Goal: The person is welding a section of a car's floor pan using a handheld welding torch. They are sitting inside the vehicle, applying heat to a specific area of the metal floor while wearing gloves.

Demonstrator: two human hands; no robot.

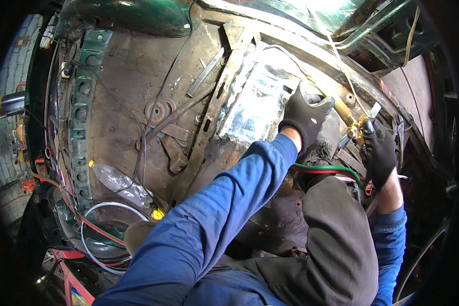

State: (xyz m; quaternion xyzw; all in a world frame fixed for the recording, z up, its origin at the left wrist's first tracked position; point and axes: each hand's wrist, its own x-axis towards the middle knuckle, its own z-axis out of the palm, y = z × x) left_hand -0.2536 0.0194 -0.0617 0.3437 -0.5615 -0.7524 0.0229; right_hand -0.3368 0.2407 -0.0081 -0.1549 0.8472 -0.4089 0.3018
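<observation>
My left hand (307, 115), in a black glove, reaches over the right edge of a bright, bare metal patch (257, 104) on the rusty floor pan. Its fingers point away from me and its thumb is spread to the right; the fingertips are partly hidden. At the right, my gloved right hand (381, 153) is closed round the valve end of a brass gas torch (346, 113). The torch's thin neck runs up and left past my left hand, its tip over the far part of the patch. Red and green hoses (331, 169) pass beneath my hands.
A clear plastic bottle (118, 181) lies on the rusty floor pan (122, 97) at left, near a coiled pale hose (84, 237). Dark cables (160, 92) cross the pan. Loose metal strips (205, 72) lie about. A thin pale wire (336, 53) hangs near the torch.
</observation>
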